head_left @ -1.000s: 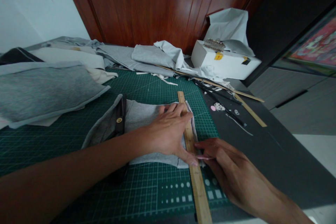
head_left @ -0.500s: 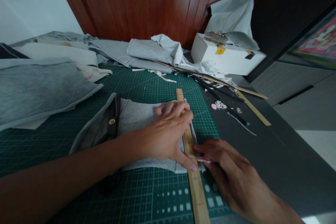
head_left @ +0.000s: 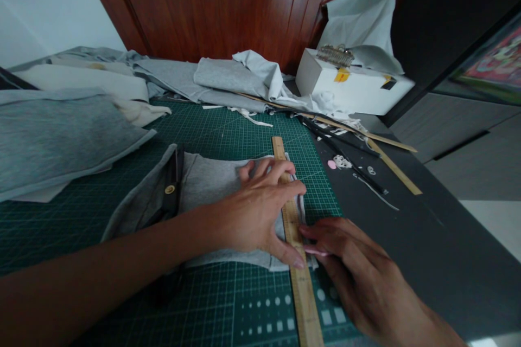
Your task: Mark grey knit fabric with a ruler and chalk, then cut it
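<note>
The right hand [head_left: 358, 276] lies nearest, its fingers pinched around a small pink piece [head_left: 315, 251] set against the edge of the wooden ruler [head_left: 293, 238]. Just left of it, the left hand [head_left: 256, 211] is spread flat, fingers open, pressing the ruler down on a grey cloth [head_left: 211, 184] on the green cutting mat [head_left: 228, 130]. Farther back on the desk [head_left: 407, 238] lie more grey fabrics [head_left: 61, 135] and a white box [head_left: 350, 87].

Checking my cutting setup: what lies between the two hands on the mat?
In the head view, the wooden ruler runs between the left hand and right hand, lying over the grey fabric piece. Both hands touch it.
</note>
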Demonstrator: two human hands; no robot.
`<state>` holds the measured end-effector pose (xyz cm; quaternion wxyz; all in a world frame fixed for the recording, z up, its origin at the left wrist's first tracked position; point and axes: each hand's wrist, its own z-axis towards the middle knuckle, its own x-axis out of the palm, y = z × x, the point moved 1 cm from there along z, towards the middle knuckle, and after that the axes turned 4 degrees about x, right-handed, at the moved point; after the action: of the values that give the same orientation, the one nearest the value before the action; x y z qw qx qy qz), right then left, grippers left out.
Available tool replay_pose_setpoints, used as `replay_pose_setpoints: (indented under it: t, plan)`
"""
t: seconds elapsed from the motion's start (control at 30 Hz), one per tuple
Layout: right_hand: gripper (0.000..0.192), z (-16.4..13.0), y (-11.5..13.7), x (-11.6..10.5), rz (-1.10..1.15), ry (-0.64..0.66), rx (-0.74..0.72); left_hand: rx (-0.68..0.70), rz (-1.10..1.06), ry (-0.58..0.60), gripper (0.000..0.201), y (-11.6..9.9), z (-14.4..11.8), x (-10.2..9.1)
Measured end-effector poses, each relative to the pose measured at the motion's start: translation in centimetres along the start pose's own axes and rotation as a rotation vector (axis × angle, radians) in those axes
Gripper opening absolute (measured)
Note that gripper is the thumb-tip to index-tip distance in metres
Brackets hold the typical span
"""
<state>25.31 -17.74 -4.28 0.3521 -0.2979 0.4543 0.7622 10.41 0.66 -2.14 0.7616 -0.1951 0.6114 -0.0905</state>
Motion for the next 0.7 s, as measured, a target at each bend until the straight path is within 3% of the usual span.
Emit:
replay_pose_setpoints:
  t: [0.47, 0.7]
  plan:
    - [0.034, -0.17, -0.13, 0.11, -0.014, 0.000, 0.013, 0.032, 0.007, 0.028, 0.079, 0.10, -0.12, 0.29]
    - [0.035, -0.13, 0.13, -0.01, -0.018, -0.007, 0.001, 0.005, 0.014, 0.034, 0.088, -0.08, -0.17, 0.07]
